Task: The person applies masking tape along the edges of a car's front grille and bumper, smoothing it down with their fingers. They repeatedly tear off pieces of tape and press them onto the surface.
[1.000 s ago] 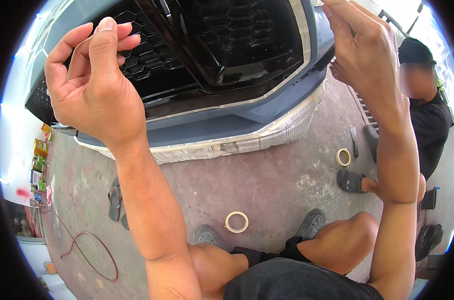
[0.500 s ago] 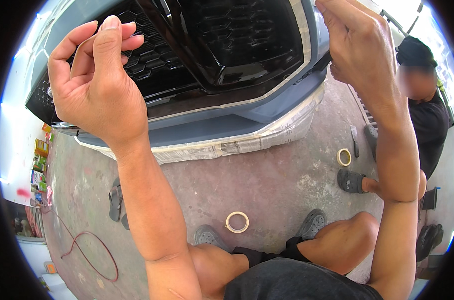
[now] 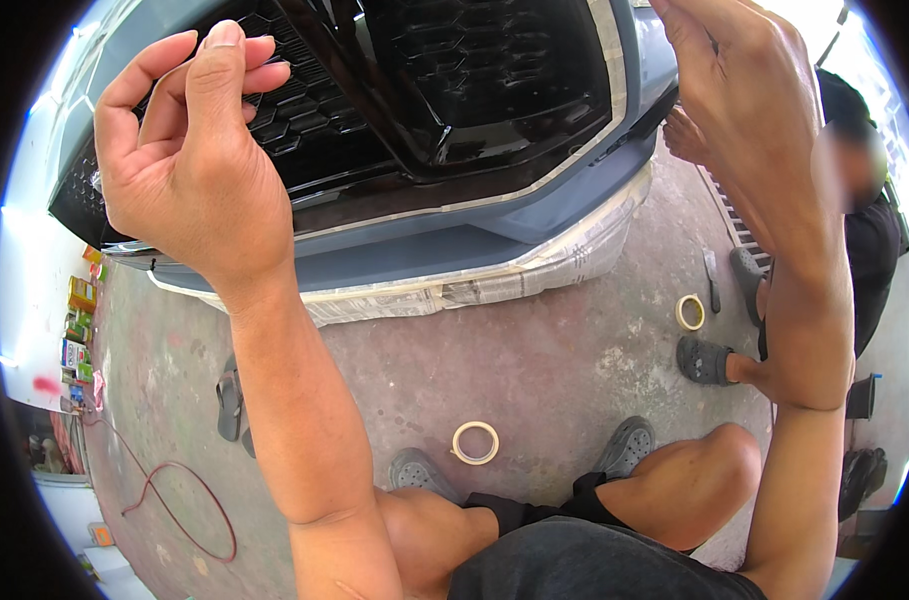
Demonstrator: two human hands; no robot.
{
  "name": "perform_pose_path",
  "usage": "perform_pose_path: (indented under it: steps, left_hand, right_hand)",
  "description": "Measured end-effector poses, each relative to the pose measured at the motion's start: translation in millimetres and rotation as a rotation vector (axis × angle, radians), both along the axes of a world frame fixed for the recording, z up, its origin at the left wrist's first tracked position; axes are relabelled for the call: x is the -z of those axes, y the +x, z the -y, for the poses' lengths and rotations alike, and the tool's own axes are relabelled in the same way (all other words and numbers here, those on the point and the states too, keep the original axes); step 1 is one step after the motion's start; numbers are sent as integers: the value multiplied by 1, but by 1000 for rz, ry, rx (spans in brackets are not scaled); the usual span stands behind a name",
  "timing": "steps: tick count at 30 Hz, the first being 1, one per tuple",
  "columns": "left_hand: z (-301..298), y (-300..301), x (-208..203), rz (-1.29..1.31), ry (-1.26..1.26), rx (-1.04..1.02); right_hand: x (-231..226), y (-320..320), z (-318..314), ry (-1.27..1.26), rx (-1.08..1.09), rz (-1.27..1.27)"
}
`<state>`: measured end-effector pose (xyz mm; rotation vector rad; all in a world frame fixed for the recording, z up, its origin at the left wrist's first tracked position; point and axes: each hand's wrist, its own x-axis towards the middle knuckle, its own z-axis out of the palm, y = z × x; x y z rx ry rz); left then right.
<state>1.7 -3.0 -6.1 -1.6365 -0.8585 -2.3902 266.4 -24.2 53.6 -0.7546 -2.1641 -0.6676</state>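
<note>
My left hand (image 3: pixel 194 160) is raised in front of the black honeycomb grille (image 3: pixel 454 80) of a car front. Its fingers are curled, with the thumb tip against them; anything pinched there does not show. High on the right, my right hand (image 3: pixel 744 70) is closed beside the grey bumper (image 3: pixel 534 215), its fingertips cut off by the upper edge. Whatever it may hold is out of sight. Masking tape borders the grille, and newspaper masking (image 3: pixel 484 290) covers the bumper's lower edge.
A masking tape roll (image 3: pixel 475 443) lies between my feet, another roll (image 3: pixel 689 312) farther right near a putty knife (image 3: pixel 712 285). A co-worker (image 3: pixel 864 230) squats at right, one hand (image 3: pixel 686 137) by the bumper. Flip-flops (image 3: pixel 231 405), a red hose (image 3: pixel 189 515) and cans (image 3: pixel 77 355) are left.
My right hand and forearm have shifted slightly right. The co-worker's hand has come into sight by the bumper, and their head has moved right. My left hand stays nearly still.
</note>
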Motion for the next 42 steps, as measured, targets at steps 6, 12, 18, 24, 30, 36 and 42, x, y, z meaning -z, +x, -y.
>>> perform_pose_path:
  steps: [6, 12, 18, 24, 30, 36, 42]
  left_hand:
    - [1, 2, -2, 13, -11, 40]
    - [-2, 6, -2, 43, -6, 96]
    - [0, 2, 1, 4, -67, 7]
    - [2, -1, 0, -11, -122, -91]
    - [3, -3, 0, 14, -132, -50]
    - [5, -5, -2, -2, -111, -59]
    - [4, -9, -1, -14, -105, -67]
  right_hand:
    - [-4, -3, -2, -192, 63, -105]
    - [-12, 3, 5, -106, 40, 21]
    - [8, 25, -43, -97, 95, -34]
    - [-1, -5, -4, -11, 13, -32]
    - [-12, -6, -2, -40, 43, 60]
    - [-14, -15, -1, -39, -12, 43]
    - [-10, -16, -15, -56, 46, 24]
